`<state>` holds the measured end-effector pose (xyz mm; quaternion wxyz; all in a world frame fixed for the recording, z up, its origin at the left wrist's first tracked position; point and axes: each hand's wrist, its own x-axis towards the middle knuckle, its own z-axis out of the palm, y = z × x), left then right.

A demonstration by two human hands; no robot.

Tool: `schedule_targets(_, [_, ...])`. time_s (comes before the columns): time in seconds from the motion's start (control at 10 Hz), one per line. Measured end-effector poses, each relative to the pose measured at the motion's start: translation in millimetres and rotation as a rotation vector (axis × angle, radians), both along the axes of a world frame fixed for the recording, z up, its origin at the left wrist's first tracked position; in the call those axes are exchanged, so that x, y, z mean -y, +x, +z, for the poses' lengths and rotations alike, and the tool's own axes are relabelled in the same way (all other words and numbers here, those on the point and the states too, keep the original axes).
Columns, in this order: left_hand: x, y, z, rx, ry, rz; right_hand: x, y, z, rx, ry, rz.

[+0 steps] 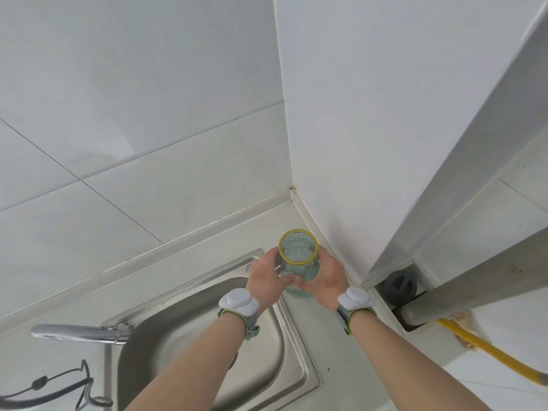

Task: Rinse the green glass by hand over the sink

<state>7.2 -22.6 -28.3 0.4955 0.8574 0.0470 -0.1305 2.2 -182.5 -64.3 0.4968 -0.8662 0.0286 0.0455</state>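
Green glass (pixel 299 264): textured, see-through, yellow rim, mouth facing up toward the camera, roughly upright with a slight tilt. It sits at the back right corner of the sink area, over the surface (pixel 341 345) just right of the sink (pixel 284 336) rim, near the wall corner. Cannot tell if its base touches the surface or is lifted off it. Looks empty inside.

Left hand (pixel 267 277) wraps the glass from the left, fingers curled round the side, thumb near the lower body. Right hand (pixel 326 281) grips it from the right, fingers behind the glass, mostly hidden. Both hands closed on the glass, thumbs nearly meeting at the front low part.

Each wrist carries a white-grey band device: left wrist band (pixel 238 302), right wrist band (pixel 354 301). Forearms bare, coming in from the bottom edge.

Sink is stainless steel, basin below and left of the glass, under the left forearm. Chrome faucet (pixel 80 333) lies at the left, spout pointing left-to-right toward the basin; no water seen running. Black cable (pixel 59 390) lies on the surface at bottom left.

White tiled wall (pixel 133 129) behind. White panel (pixel 370 114) forms the corner to the right. Dark round cap (pixel 400 287) right of the right hand, beside a grey pipe (pixel 474 289); yellow hose (pixel 489 354) runs out lower right.
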Motion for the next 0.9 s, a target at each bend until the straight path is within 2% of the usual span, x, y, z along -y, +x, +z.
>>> schedule_targets(0.4, [-2.2,0.7,-7.6,-0.01,0.005,-0.001,-1.9,-0.9,-2.7,-0.002,0.014,0.023])
schedule_targets(0.6, [-7.3,-3.1,-5.6,-0.02,-0.024,-0.031,3.6,-2.5,3.5,-0.062,-0.009,0.091])
schedule_targets(0.7, [-15.7,-4.5,2.6,-0.016,-0.02,-0.019,8.2,-4.0,11.0,-0.125,-0.076,0.092])
schedule_targets(0.9, [-42.0,-11.6,23.0,0.041,-0.059,0.013,10.2,-5.4,31.7,-0.13,-0.084,0.094])
